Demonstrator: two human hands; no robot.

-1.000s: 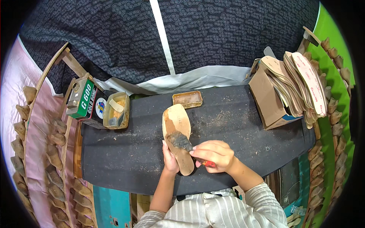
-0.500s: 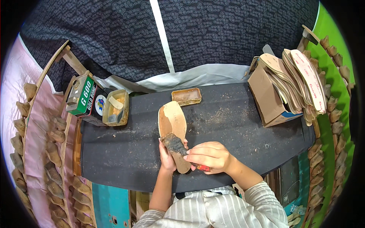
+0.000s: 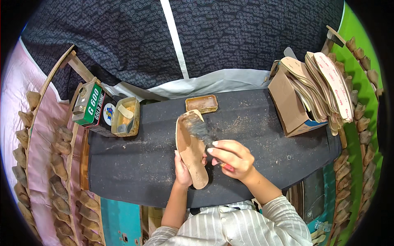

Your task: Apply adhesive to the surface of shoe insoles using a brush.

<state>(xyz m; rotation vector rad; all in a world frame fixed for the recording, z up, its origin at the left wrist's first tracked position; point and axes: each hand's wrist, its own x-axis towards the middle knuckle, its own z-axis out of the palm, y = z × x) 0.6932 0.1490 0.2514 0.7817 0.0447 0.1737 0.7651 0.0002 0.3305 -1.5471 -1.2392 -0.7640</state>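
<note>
We spot a lettered can [image 3: 91, 107]; left hand [image 3: 183, 173] grips sole [image 3: 191, 156], right hand [image 3: 234, 159] clutches brush [image 3: 201, 132], now farther up, seemingly touching.

A tan shoe insole [image 3: 191, 153] points toe-end away, its broad part darker, apparently wet; a red-handled brush [image 3: 200, 130] presses matted dark bristles there.

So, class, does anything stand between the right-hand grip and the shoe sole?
Yes: the brush. The right-hand grip holds it, and its dark bristles lie over the far end of the shoe sole. Fingertips of the left-hand grip also show at the sole's right edge, facing the right-hand grip.
</note>
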